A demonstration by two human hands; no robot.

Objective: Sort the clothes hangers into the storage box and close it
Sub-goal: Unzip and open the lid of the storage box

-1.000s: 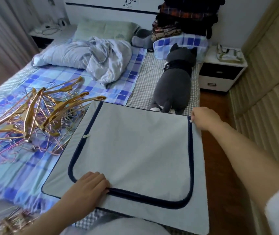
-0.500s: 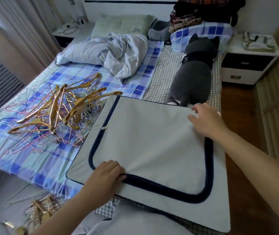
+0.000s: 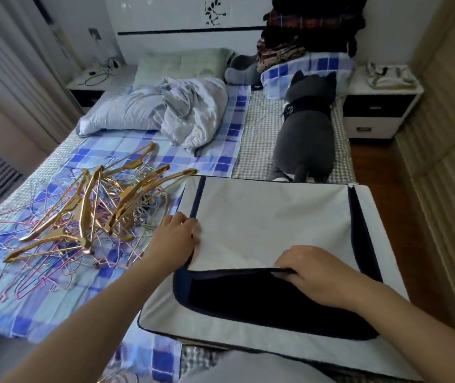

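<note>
A flat grey fabric storage box with dark blue trim lies on the bed's near right. Its lid flap is lifted at the near edge, showing a dark opening. My right hand grips the flap's near edge. My left hand holds the flap's left edge. A tangled pile of gold and thin coloured wire hangers lies on the blue checked sheet, left of the box.
A grey plush cat lies just beyond the box. A crumpled quilt and pillows sit at the bed's head. Nightstands flank the bed. Wooden floor and a padded wall run along the right.
My right hand came from the far right corner to the flap's near edge and my left hand shifted to its left edge. The flap now lifts open.
</note>
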